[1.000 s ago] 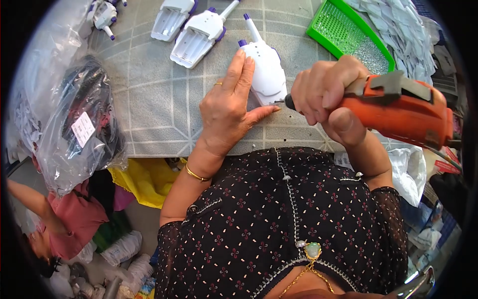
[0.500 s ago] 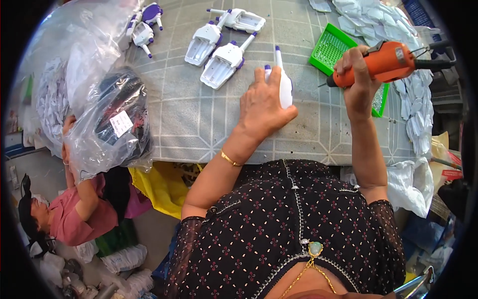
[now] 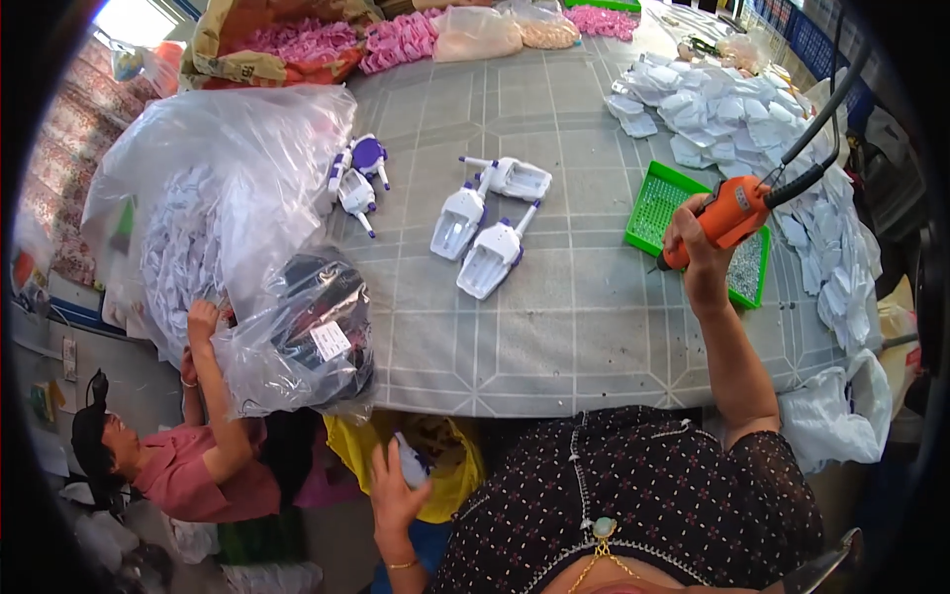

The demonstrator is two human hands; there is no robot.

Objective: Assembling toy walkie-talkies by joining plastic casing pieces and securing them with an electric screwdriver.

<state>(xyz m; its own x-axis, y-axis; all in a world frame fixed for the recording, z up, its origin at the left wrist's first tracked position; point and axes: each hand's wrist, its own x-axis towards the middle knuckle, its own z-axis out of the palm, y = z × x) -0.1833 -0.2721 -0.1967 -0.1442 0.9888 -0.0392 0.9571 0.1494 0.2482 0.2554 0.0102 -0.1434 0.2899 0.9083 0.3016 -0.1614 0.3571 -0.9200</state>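
Right hand (image 3: 699, 255) closed around an orange power screwdriver (image 3: 730, 212), raised over the green tray (image 3: 655, 194) on the worktop (image 3: 574, 327). Left hand (image 3: 394, 490), below the worktop edge, grips a white-and-purple plastic part (image 3: 412, 461) beside the yellow bag (image 3: 457, 465).

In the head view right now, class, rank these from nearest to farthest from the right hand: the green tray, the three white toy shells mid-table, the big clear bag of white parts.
From the right hand, which grips the orange power screwdriver:
1. Green tray, just beside and behind it.
2. White toy shells, mid-table, to its left.
3. Big clear bag, far left edge.
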